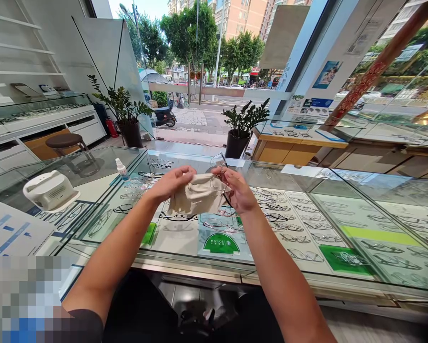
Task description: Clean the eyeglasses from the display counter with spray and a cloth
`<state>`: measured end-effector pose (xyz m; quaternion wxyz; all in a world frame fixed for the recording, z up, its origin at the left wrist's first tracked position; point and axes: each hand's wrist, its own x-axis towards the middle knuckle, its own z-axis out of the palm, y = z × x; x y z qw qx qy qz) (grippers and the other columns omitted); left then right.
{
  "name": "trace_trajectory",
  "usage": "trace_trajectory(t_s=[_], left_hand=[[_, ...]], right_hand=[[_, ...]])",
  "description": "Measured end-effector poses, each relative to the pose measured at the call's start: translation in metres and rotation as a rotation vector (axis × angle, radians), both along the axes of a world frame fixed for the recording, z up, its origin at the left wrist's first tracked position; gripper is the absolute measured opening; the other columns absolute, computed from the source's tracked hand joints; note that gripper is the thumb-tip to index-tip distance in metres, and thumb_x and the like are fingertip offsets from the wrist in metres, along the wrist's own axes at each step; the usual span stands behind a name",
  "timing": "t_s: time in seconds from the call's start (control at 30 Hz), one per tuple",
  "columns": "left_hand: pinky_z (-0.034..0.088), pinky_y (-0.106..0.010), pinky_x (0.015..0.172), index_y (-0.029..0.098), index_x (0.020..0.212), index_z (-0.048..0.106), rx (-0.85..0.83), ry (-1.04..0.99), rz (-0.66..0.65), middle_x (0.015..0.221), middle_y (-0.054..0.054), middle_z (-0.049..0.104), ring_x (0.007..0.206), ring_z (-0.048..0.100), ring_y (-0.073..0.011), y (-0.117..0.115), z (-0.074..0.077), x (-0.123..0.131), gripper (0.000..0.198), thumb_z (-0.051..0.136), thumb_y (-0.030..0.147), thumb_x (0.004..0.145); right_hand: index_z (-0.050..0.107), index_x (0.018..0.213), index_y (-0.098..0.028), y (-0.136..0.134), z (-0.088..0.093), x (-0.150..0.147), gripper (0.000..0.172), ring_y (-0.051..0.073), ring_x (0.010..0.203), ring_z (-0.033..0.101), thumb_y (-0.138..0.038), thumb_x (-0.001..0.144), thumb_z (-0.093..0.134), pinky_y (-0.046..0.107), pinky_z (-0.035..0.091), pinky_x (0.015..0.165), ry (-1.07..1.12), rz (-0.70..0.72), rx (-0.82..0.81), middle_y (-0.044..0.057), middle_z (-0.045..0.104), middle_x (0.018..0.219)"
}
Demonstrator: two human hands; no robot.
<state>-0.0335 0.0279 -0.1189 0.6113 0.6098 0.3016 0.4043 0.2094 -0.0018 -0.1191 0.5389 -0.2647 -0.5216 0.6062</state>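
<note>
Above the glass counter my left hand [176,182] pinches the upper left part of a beige cleaning cloth [196,195], which hangs down in loose folds. My right hand [238,189] has its fingers closed on a pair of eyeglasses [221,183] with a thin frame and dark temple tips. The cloth's right side lies against the glasses, and part of the frame is hidden by cloth and fingers. Whether the cloth wraps around a lens, I cannot tell. Beneath both hands, rows of spectacle frames [276,216] lie inside the glass display case [235,267].
On the counter at left stand a small spray bottle [121,169] and a white device [51,190]. A printed sheet [15,228] lies at the near left. Beyond the counter are a stool [64,141], two potted plants [130,133] and a glass door [196,85].
</note>
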Motion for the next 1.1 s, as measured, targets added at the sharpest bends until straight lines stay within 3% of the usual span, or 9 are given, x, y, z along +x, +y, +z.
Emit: trace_trajectory(t_s=[0.13,0.33,0.43,0.53,0.63,0.83,0.9,1.0,1.1], left_hand=[[0.037,-0.022,0.061,0.018,0.094,0.067,0.138,0.126,-0.122,0.079,0.001,0.061,0.068,0.052,-0.0115,-0.003,0.008,-0.011,0.047,0.097,0.047,0.072],[0.041,-0.023,0.067,0.021,0.109,0.068,0.213,0.205,-0.168,0.088,0.0,0.064,0.076,0.056,-0.0148,-0.005,0.015,-0.02,0.049,0.096,0.031,0.07],[0.046,-0.025,0.071,0.021,0.118,0.07,0.167,0.221,-0.251,0.097,-0.004,0.069,0.084,0.062,-0.0187,-0.007,0.013,-0.013,0.056,0.094,0.04,0.072],[0.048,-0.027,0.072,0.017,0.103,0.073,0.144,0.196,-0.282,0.093,-0.006,0.068,0.082,0.062,-0.019,-0.011,0.01,-0.002,0.047,0.084,0.059,0.083],[0.044,-0.027,0.065,0.016,0.083,0.07,0.185,0.166,-0.238,0.079,-0.004,0.061,0.071,0.054,-0.0153,-0.014,0.009,0.008,0.05,0.078,0.065,0.089],[0.037,-0.025,0.058,0.015,0.079,0.068,0.194,0.158,-0.145,0.07,0.0,0.054,0.062,0.045,-0.0116,-0.016,0.01,0.009,0.053,0.073,0.067,0.093],[0.038,-0.024,0.06,0.015,0.079,0.069,0.204,0.135,-0.085,0.07,-0.001,0.056,0.064,0.046,-0.0117,-0.015,0.01,0.007,0.054,0.074,0.067,0.092],[0.04,-0.024,0.063,0.014,0.087,0.073,0.201,0.095,0.006,0.074,-0.002,0.06,0.067,0.049,-0.0126,-0.012,0.008,0.007,0.052,0.077,0.066,0.091],[0.042,-0.024,0.066,0.014,0.097,0.078,0.202,0.058,0.049,0.079,-0.003,0.064,0.071,0.052,-0.0136,-0.009,0.004,0.007,0.053,0.078,0.066,0.09]], right_hand=[[0.081,0.101,-0.027,-0.001,0.002,-0.001,0.045,0.019,0.077,0.066,-0.064,0.077,0.089,0.031,0.055,0.069,0.015,0.005,0.02,0.003,0.074,0.091],[0.079,0.101,-0.028,-0.003,0.004,-0.002,0.045,0.02,0.077,0.064,-0.067,0.08,0.086,0.033,0.054,0.069,-0.013,-0.029,0.054,0.003,0.072,0.09],[0.08,0.102,-0.027,-0.004,0.002,-0.005,0.045,0.019,0.076,0.063,-0.065,0.079,0.088,0.032,0.053,0.068,-0.01,0.001,0.04,0.004,0.073,0.092],[0.081,0.1,-0.026,-0.004,-0.001,-0.007,0.044,0.018,0.077,0.064,-0.062,0.078,0.09,0.031,0.053,0.069,-0.007,0.042,0.04,0.004,0.073,0.093],[0.081,0.1,-0.025,-0.004,-0.002,-0.008,0.042,0.019,0.079,0.065,-0.061,0.08,0.089,0.032,0.055,0.073,-0.026,0.062,0.055,0.003,0.073,0.094],[0.081,0.102,-0.026,-0.002,0.001,-0.005,0.039,0.018,0.079,0.064,-0.06,0.082,0.087,0.032,0.054,0.075,-0.046,0.021,0.07,0.003,0.072,0.095],[0.082,0.103,-0.027,-0.001,0.002,-0.004,0.038,0.02,0.086,0.066,-0.06,0.084,0.086,0.033,0.055,0.08,-0.059,-0.02,0.097,0.003,0.074,0.102],[0.082,0.104,-0.028,0.001,0.001,-0.004,0.032,0.024,0.116,0.069,-0.057,0.091,0.081,0.036,0.054,0.101,-0.089,-0.051,0.188,0.005,0.076,0.122],[0.082,0.105,-0.03,0.004,-0.002,-0.004,0.024,0.026,0.144,0.059,-0.052,0.095,0.078,0.039,0.044,0.12,-0.101,-0.048,0.245,0.004,0.072,0.145]])
